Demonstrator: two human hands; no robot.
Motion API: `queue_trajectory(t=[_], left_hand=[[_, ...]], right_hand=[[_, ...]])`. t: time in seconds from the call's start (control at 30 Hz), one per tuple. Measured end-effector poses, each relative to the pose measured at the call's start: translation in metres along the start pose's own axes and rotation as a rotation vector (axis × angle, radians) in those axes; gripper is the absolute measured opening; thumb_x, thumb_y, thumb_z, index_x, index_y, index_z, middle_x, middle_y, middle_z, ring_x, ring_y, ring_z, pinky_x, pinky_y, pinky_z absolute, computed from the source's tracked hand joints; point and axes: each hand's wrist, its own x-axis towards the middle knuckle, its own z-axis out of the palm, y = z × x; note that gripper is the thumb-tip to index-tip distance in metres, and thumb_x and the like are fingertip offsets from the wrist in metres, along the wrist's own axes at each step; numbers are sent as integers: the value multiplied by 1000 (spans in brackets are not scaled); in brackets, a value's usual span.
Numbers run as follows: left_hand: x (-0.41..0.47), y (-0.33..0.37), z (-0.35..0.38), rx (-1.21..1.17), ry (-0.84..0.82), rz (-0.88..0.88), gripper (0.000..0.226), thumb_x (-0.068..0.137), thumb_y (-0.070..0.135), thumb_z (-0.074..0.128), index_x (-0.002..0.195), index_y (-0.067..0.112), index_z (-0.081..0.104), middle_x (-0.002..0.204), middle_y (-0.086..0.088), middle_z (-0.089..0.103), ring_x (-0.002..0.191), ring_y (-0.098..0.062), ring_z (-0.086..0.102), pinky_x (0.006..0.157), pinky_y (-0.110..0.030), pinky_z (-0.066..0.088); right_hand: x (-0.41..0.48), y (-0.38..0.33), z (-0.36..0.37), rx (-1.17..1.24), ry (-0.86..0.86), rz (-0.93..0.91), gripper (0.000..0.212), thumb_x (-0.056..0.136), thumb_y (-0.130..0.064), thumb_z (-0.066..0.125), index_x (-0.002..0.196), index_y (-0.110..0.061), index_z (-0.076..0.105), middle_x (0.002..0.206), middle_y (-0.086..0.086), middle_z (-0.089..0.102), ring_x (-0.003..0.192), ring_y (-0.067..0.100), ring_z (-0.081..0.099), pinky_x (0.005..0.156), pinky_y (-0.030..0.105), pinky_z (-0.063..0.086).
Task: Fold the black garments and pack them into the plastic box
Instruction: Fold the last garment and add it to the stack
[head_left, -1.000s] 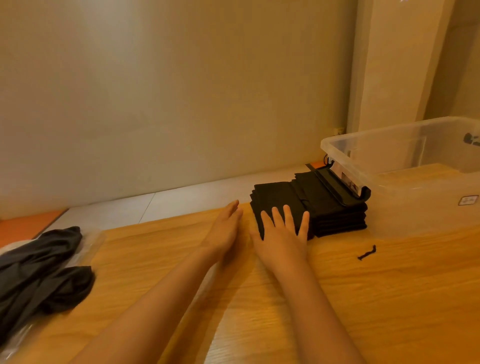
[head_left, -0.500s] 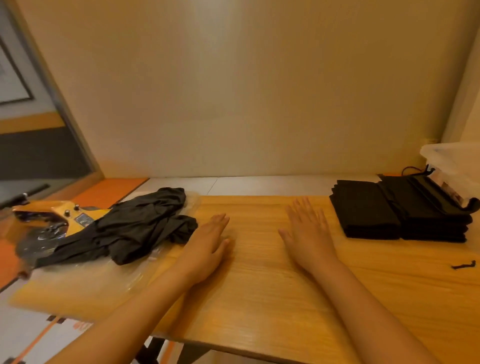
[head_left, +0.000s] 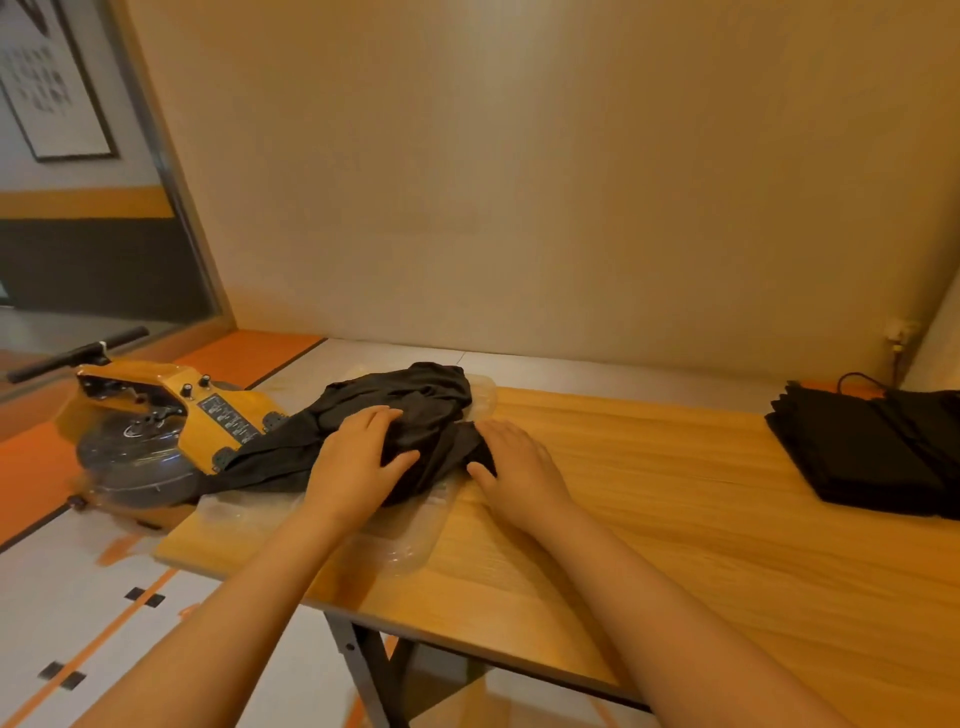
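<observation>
Here, left hand (curled) on garment

You're working under warm, yellowish, rather dim light. The wall glows brightest high in the middle and darkens toward the corners. Your forearms throw soft shadows on the table. The black garment loses its fold detail, the clear plastic sheet glints faintly, and the window frame bows at the left edge.

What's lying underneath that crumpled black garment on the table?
A clear plastic wrapping shows beneath the crumpled black garment, spread on the wooden table. Whether anything else lies under the cloth is hidden by it.
</observation>
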Motion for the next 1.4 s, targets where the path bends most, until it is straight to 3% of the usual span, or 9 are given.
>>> queue_trajectory(t=[0.1, 0.23, 0.4, 0.57, 0.67, 0.9, 1.13, 1.3, 1.4], left_hand=[[7, -8, -8, -187, -49, -112, 52, 96, 46, 47, 142, 23, 40, 124, 4, 58, 113, -16, 55, 89, -34, 48], [24, -13, -14, -113, -121, -128, 51, 95, 39, 54, 140, 19, 41, 87, 5, 58, 77, -14, 56, 64, -28, 43], [43, -14, -34, -154, -117, -90, 13, 95, 24, 58, 92, 13, 64, 93, -6, 66, 82, -21, 59, 70, -30, 43], [67, 14, -90, -231, 134, -71, 17, 98, 26, 53, 95, 12, 61, 87, -4, 59, 73, -20, 53, 57, -27, 40], [80, 33, -111, -208, 171, -94, 18, 99, 27, 50, 100, 12, 61, 94, -6, 58, 82, -23, 54, 69, -36, 47], [81, 60, -122, -275, 189, -177, 24, 101, 19, 46, 113, 2, 58, 101, -13, 56, 87, -23, 49, 75, -34, 39], [63, 100, -65, -238, -61, -96, 20, 95, 21, 57, 111, 9, 56, 121, -13, 59, 103, -25, 55, 86, -36, 46], [34, 109, -3, 53, -536, 31, 74, 85, 33, 69, 147, 24, 29, 152, -5, 31, 138, -28, 33, 113, -47, 30], [24, 87, 17, 256, -480, -44, 71, 89, 28, 61, 149, 29, 23, 151, -8, 31, 136, -32, 32, 109, -53, 34]], right_hand=[[17, -11, 12, -29, 37, 14, 41, 99, -32, 47, 139, -23, 46, 144, -2, 45, 135, 18, 36, 109, 34, 28], [24, -19, 10, 26, 161, 77, 16, 96, -20, 49, 103, -18, 63, 108, 1, 63, 104, 22, 53, 88, 34, 42], [23, -11, -25, 311, 232, 178, 13, 98, -18, 45, 91, -17, 55, 87, 1, 61, 79, 20, 57, 68, 38, 50], [33, -2, -104, 498, 443, 232, 15, 100, -15, 40, 100, -8, 53, 82, -4, 51, 74, 13, 49, 59, 28, 38], [28, -3, -142, 628, 572, 250, 17, 103, -17, 34, 105, -9, 49, 82, -5, 48, 70, 7, 46, 57, 24, 38], [-5, 15, -210, 714, 837, 285, 19, 104, -17, 30, 105, -12, 48, 79, -6, 48, 66, 6, 45, 55, 21, 37], [-42, 43, -214, 641, 774, 208, 21, 101, -18, 40, 99, -8, 58, 84, -4, 54, 78, 9, 51, 64, 20, 40], [-67, 55, -215, 612, 674, 154, 18, 102, -17, 42, 99, -14, 59, 87, -11, 56, 79, -1, 52, 66, 13, 42], [-84, 74, -212, 394, 741, 288, 20, 102, -22, 40, 101, -15, 59, 88, -6, 57, 77, 9, 52, 67, 30, 45]])
